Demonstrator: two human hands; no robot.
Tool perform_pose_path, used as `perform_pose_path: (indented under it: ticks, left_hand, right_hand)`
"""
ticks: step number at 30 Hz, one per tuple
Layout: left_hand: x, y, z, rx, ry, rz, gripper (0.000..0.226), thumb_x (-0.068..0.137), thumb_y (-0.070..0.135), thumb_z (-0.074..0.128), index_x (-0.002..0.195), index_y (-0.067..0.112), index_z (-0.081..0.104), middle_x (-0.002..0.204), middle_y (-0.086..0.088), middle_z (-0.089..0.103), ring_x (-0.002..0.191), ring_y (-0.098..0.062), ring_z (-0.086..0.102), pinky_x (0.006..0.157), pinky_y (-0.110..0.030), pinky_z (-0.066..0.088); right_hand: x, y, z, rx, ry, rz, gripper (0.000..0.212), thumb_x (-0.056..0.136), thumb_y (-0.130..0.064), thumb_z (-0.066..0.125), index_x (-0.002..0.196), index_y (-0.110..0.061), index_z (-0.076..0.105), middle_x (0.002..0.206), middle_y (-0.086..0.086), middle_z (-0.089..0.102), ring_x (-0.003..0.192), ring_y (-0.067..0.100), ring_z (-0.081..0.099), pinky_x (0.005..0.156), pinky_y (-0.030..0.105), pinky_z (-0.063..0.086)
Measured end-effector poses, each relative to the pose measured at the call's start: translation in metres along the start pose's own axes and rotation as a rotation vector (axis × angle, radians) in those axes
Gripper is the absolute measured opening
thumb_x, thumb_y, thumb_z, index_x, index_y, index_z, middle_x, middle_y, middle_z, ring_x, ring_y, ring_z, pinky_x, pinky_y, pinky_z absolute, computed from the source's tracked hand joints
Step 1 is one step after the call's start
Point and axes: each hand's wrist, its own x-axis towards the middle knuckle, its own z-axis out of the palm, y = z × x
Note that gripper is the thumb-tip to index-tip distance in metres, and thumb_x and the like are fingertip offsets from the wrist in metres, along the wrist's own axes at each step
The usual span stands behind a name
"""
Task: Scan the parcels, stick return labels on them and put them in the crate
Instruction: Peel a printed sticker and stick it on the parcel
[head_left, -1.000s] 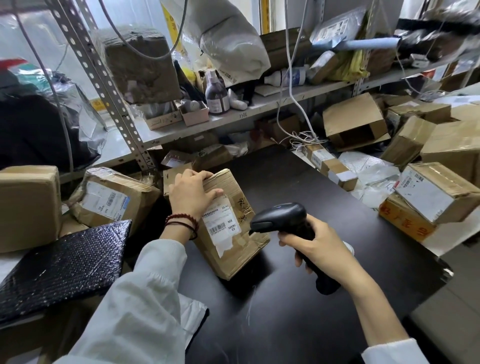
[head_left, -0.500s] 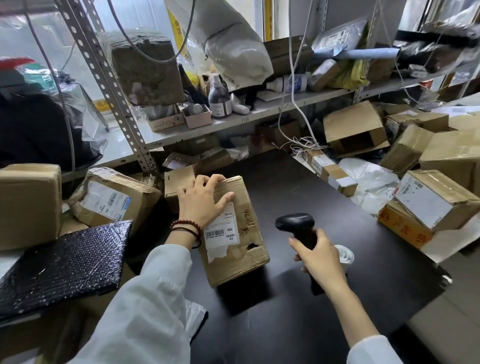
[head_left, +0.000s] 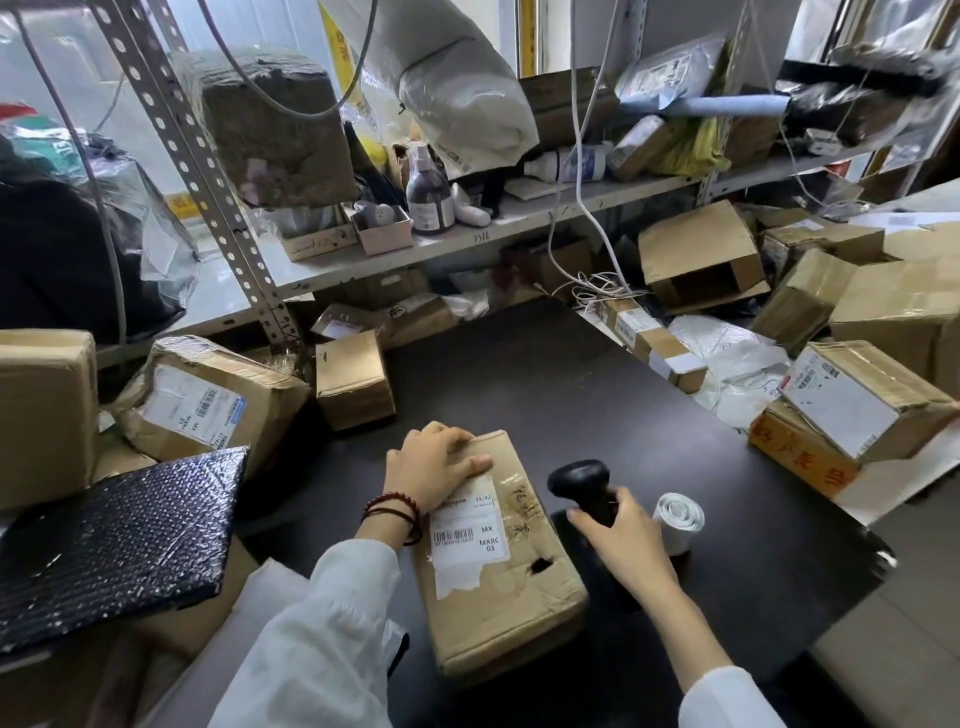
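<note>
A worn brown cardboard parcel (head_left: 514, 587) lies flat on the black table (head_left: 597, 395), its white barcode label facing up. My left hand (head_left: 439, 470) rests on the parcel's far end, fingers spread over the top edge. My right hand (head_left: 615, 535) grips the handle of a black barcode scanner (head_left: 582, 480), which stands upright just right of the parcel. A white roll of labels (head_left: 678, 519) stands on the table right beside the scanner. No crate is in view.
Parcels pile up on the left (head_left: 208, 400) and right (head_left: 862, 400). A small box (head_left: 353, 379) sits behind the parcel. A black bubble mailer (head_left: 114, 540) lies at left. A metal shelf (head_left: 467, 239) with bottles and cables runs across the back.
The parcel has been laid flat on the table, nearer to me. My right hand has turned the scanner away from the label and lowered it upright beside the label roll.
</note>
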Motion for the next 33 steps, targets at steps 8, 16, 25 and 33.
perform_pose_path:
  ticks: [8, 16, 25, 33]
  left_hand:
    - [0.003, 0.013, 0.006, 0.111, -0.019, 0.061, 0.040, 0.090, 0.061, 0.042, 0.115, 0.034, 0.059, 0.116, 0.009, 0.057, 0.108, -0.013, 0.052, 0.092, -0.036, 0.037]
    - [0.000, 0.077, 0.045, 0.012, 0.238, 0.389, 0.024, 0.089, 0.042, 0.049, 0.109, 0.034, 0.060, 0.109, 0.013, 0.058, 0.104, -0.014, 0.052, 0.086, -0.032, 0.031]
    - [-0.010, 0.099, 0.087, -0.170, 0.231, 0.422, 0.016, 0.079, 0.027, 0.061, 0.092, 0.034, 0.064, 0.091, 0.018, 0.064, 0.090, -0.009, 0.055, 0.078, -0.023, 0.029]
    - [-0.010, 0.102, 0.084, -0.047, 0.147, 0.466, 0.022, 0.082, 0.026, 0.061, 0.102, 0.034, 0.062, 0.100, 0.017, 0.064, 0.099, -0.011, 0.052, 0.083, -0.024, 0.023]
  right_hand:
    - [0.011, 0.021, 0.014, -0.022, -0.041, 0.073, 0.042, 0.087, -0.042, 0.065, 0.116, -0.015, 0.050, 0.114, 0.012, 0.063, 0.111, 0.030, 0.058, 0.089, 0.038, 0.048]
    - [0.012, 0.016, -0.007, -0.124, 0.074, 0.009, 0.037, 0.090, -0.049, 0.058, 0.111, -0.018, 0.060, 0.108, 0.001, 0.068, 0.109, 0.021, 0.060, 0.091, 0.037, 0.048]
    - [0.014, 0.048, -0.064, -0.225, 0.278, -0.037, 0.076, 0.074, -0.040, 0.080, 0.138, -0.025, 0.042, 0.142, 0.000, 0.045, 0.131, 0.023, 0.033, 0.098, 0.039, 0.038]
    - [0.016, 0.078, -0.046, -0.062, 0.170, -0.113, 0.055, 0.083, -0.007, 0.071, 0.125, -0.034, 0.049, 0.125, -0.004, 0.058, 0.119, 0.019, 0.053, 0.095, 0.031, 0.044]
